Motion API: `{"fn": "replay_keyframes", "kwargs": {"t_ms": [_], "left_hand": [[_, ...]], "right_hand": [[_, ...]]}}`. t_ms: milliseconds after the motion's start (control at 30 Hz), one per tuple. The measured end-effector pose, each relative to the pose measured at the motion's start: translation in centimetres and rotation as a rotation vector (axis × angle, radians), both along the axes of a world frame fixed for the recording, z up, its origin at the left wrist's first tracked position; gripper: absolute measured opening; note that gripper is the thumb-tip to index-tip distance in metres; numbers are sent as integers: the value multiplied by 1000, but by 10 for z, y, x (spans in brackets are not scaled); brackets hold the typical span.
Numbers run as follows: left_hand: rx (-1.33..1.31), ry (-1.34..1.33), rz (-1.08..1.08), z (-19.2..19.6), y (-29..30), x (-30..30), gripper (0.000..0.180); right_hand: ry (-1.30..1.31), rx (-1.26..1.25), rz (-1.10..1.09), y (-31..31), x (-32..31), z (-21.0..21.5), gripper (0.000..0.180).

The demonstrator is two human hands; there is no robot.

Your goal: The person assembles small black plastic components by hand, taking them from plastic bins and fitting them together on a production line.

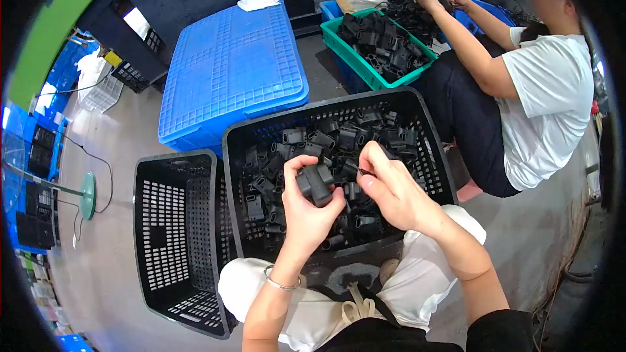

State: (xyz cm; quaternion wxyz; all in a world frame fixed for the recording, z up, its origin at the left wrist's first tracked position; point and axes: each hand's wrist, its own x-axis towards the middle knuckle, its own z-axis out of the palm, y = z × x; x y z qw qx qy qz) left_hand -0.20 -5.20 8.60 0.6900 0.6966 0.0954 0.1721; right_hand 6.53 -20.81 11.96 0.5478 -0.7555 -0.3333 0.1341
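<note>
In my left hand [304, 203] is a black plastic part [315, 184], blocky with a raised middle, gripped between thumb and fingers. My right hand [391, 189] is closed in a pinch just to its right, on a small dark tool [366, 172] whose tip points toward the part; most of it is hidden by the fingers. Both hands are above a black perforated crate [339, 105] in front of my knees. Many similar black plastic parts [368, 223] lie loose inside that crate.
To the left stands a second black crate [171, 221]; behind it is a lidded blue bin [235, 58] with a white cloth [259, 2]. At the right a co-worker [548, 98] handles black parts over a green crate [385, 81]. A green fan base [88, 197] stands far left.
</note>
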Motion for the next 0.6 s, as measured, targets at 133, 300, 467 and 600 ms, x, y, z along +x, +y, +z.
{"fn": "replay_keyframes", "kwargs": {"t_ms": [133,300,467,600], "left_hand": [[61,108,-22,8,9,-3,45],[293,-145,-29,3,12,-1,45],[300,-152,-65,3,10,-2,48],[296,-137,-86,1,9,-2,49]], "right_hand": [[-129,-120,101,0,0,16,22],[-326,-92,159,1,-5,19,16],[-555,-75,165,3,0,11,18],[-602,-102,163,2,-1,11,19]]}}
